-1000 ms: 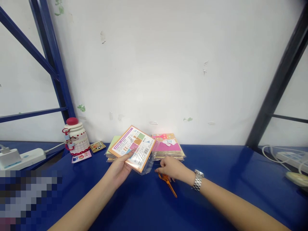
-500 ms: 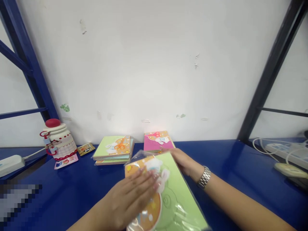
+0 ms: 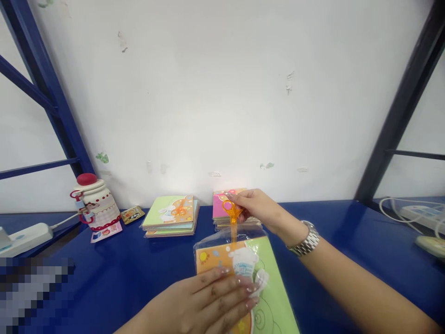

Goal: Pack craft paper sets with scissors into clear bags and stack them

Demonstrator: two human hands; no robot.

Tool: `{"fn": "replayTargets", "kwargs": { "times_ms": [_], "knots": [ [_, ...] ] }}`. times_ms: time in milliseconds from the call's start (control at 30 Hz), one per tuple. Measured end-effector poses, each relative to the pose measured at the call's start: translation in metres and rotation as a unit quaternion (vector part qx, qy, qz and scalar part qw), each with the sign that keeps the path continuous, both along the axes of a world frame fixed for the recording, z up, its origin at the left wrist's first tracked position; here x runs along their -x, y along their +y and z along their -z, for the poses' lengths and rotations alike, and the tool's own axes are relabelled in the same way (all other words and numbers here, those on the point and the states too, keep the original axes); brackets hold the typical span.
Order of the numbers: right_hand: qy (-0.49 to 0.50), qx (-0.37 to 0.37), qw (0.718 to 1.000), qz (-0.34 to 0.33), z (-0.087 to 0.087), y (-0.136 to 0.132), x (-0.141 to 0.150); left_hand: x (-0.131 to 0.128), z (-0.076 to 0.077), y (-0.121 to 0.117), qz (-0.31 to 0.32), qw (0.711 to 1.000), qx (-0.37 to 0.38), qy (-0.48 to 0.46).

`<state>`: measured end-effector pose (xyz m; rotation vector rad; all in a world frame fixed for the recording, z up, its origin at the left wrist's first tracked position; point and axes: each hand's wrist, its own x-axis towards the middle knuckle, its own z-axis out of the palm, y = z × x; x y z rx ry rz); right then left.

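A clear plastic packet with a green and orange card [image 3: 274, 278] in it lies in front of me, its lower end outside the view. My left hand [image 3: 208, 299] rests flat on the packet, fingers stretched out. Between the fingertips of my right hand [image 3: 259, 211] are orange scissors [image 3: 232, 208], pinched by the handle loops. Their blades point down into the packet's top end. Whether the blades are fully within the plastic I cannot tell.
On the blue table [image 3: 104, 278], a stack of green packets [image 3: 170, 215] stands left of a stack of magenta ones [image 3: 219, 208]. Further left are a white bottle with a red lid [image 3: 99, 204], a gold sachet [image 3: 132, 214] and a white power strip [image 3: 29, 239]. Cables [image 3: 399, 204] lie at right.
My right hand has come up from behind the packet and now shows the orange scissors at its top end. My left hand stays flat on the packet. The view has shifted slightly.
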<state>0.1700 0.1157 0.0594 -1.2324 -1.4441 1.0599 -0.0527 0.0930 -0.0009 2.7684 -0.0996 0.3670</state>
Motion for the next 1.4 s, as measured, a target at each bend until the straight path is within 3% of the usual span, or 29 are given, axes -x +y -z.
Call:
{"fn": "replayTargets", "kwargs": {
  "times_ms": [200, 400, 567, 667, 767, 833, 967, 1033, 1133, 1267, 1400],
  "knots": [
    [-0.096, -0.035, 0.994, -0.034, -0.004, -0.015, 0.010, 0.002, 0.002, 0.001, -0.019, 0.997, -0.025, -0.067],
    [-0.165, -0.085, 0.978, -0.094, -0.008, -0.024, 0.016, 0.007, 0.006, 0.000, -0.024, 0.998, -0.049, -0.042],
    [-0.247, -0.146, 0.951, -0.112, -0.024, -0.042, 0.015, 0.013, 0.018, 0.005, -0.005, 0.977, -0.151, -0.151],
    [-0.267, -0.183, 0.929, -0.179, -0.036, -0.056, 0.012, 0.018, 0.027, 0.008, -0.009, 0.969, -0.145, -0.199],
    [-0.260, -0.183, 0.925, -0.208, -0.042, -0.065, 0.009, 0.023, 0.040, 0.012, 0.008, 0.970, -0.143, -0.194],
    [-0.252, -0.180, 0.931, -0.194, -0.043, -0.067, 0.008, 0.026, 0.054, 0.016, 0.007, 0.970, -0.147, -0.192],
    [-0.201, -0.141, 0.960, -0.138, -0.042, -0.065, 0.011, 0.030, 0.084, 0.023, -0.073, 0.946, -0.193, -0.250],
    [-0.114, -0.103, 0.981, -0.122, -0.041, -0.063, 0.014, 0.029, 0.096, 0.025, -0.094, 0.934, -0.213, -0.270],
    [0.033, -0.048, 0.992, -0.111, -0.040, -0.062, 0.019, 0.024, 0.110, 0.026, -0.111, 0.938, -0.182, -0.274],
    [0.093, -0.016, 0.993, -0.071, -0.037, -0.060, 0.022, 0.020, 0.120, 0.028, -0.133, 0.958, -0.096, -0.236],
    [0.136, -0.019, 0.987, -0.089, -0.033, -0.051, 0.019, 0.023, 0.112, 0.026, -0.115, 0.960, -0.043, -0.250]
  ]
}}
